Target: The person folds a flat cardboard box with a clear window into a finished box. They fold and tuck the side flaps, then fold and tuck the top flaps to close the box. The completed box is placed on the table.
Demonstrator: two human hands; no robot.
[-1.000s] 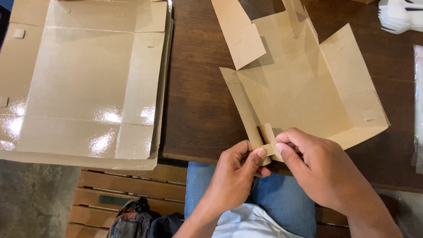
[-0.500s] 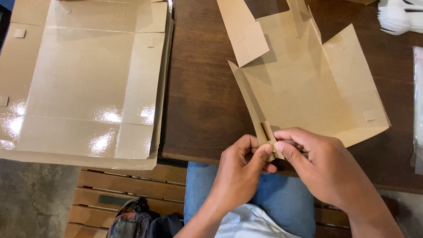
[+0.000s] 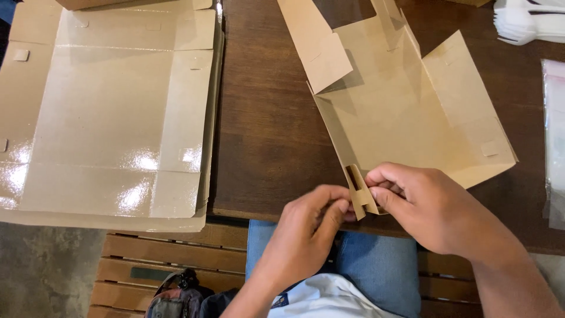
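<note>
A brown cardboard box blank point(image 3: 406, 112) lies partly folded on the dark wooden table point(image 3: 265, 129), its side flaps raised. My left hand point(image 3: 309, 232) and my right hand point(image 3: 429, 206) meet at the blank's near left corner. Both pinch the small corner tab point(image 3: 360, 197), which stands beside a narrow slot in the side wall. My right hand's fingers cover the inner side of that corner.
A stack of flat glossy box blanks point(image 3: 112, 112) overhangs the table's left edge. White plastic cutlery point(image 3: 529, 23) lies at the far right, a clear plastic bag point(image 3: 554, 141) below it. A wooden slatted bench point(image 3: 170, 259) and a dark bag point(image 3: 176, 297) sit under the table edge.
The box blank has shifted slightly to the right and farther up the table. Both hands have kept hold of the corner tab, working it at the slot.
</note>
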